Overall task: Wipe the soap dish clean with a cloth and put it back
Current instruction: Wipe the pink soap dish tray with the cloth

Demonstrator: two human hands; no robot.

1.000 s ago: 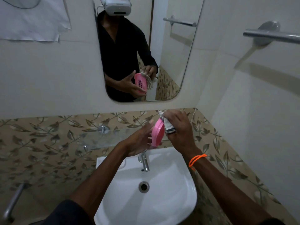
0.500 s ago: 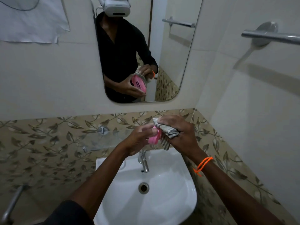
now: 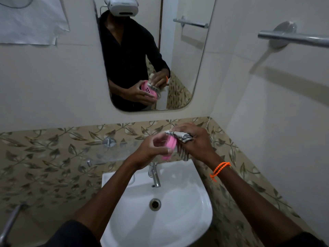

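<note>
Head view, only one camera: the small pink plastic oval soap dish (image 3: 169, 147) is held in the air above the white ceramic wall basin (image 3: 204, 207), just over the chrome pillar tap (image 3: 154, 175) and in front of the clear glass shelf (image 3: 106, 152) fixed to the leaf-patterned tile band. Left hand (image 3: 151, 150) has fingers and thumb curled round the dish from the left, thumb on its near lower rim. Right hand (image 3: 194, 139) sits on the right of the dish, fingers closed round a bunched grey-and-white striped cloth (image 3: 181, 138) that it presses against the dish's top edge and right face; a tail of cloth hangs down below the dish. Key relation: dish stands on edge, long axis running roughly top to bottom with a slight lean, and the cloth-side fingers lie directly right of it, touching through the fabric. Both hands are at the dish; the right does the rubbing, the left only steadies. Wiping looks mid-way by my judgement, putting back not yet done; the glass shelf just behind is the likely resting place. The rounded wall mirror (image 3: 199, 72) above the basin reflects the same grip and shows a perforated pink face with small dark drain holes. Orange beaded wristband (image 3: 219, 169) on the right wrist. No brand, label or readable writing anywhere; the white paper sheet (image 3: 30, 22) upper left of the mirror looks blank.
</note>
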